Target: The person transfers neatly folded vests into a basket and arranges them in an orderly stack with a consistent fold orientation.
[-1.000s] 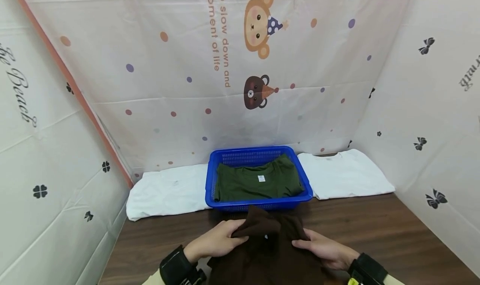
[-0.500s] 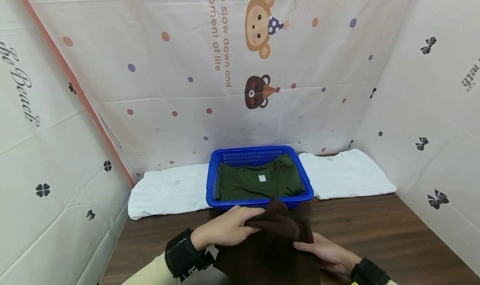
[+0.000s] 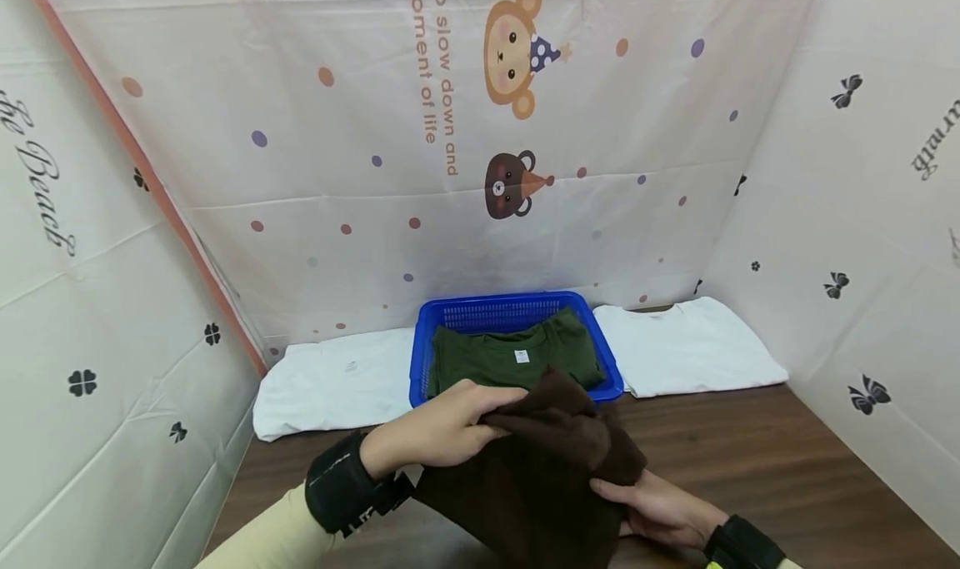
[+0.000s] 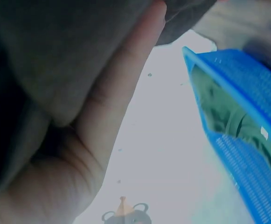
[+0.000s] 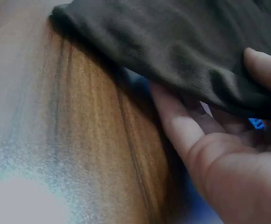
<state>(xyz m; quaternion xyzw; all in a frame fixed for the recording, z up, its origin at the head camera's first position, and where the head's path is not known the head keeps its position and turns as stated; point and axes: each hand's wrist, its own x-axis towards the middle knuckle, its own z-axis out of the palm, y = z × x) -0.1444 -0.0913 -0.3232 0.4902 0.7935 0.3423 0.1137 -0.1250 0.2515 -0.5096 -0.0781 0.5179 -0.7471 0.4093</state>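
Where the dark brown garment of soft fabric (image 3: 547, 486) hangs: gathered over the near middle of the brown wood-grain counter (image 3: 720, 444), its raised peak covering part of the front rim of the blue rectangular plastic basket (image 3: 491, 300) in the head view; whether it touches that rim cannot be told.
Bare left hand (image 3: 442, 427): at the upper left edge of the brown garment, a fold pinched between thumb and fingers, which have little gap beyond the cloth between them.
Bare right hand (image 3: 667, 506): lower, at the garment's right edge, the thumb pressing on top and the fingers tucked beneath, parted only slightly with the cloth gripped between them.
Basket: at the back of the counter, holding a folded dark green fabric shirt (image 3: 480, 359) with a small white rectangular label (image 3: 522, 356) near its collar.
White garments: a folded white fabric one (image 3: 333, 384) just left of the basket, and another folded white fabric one (image 3: 690, 348) just right of it.
Backdrop: a pale printed sheet (image 3: 300, 152) with coloured dots and cartoon animal heads, behind the basket.
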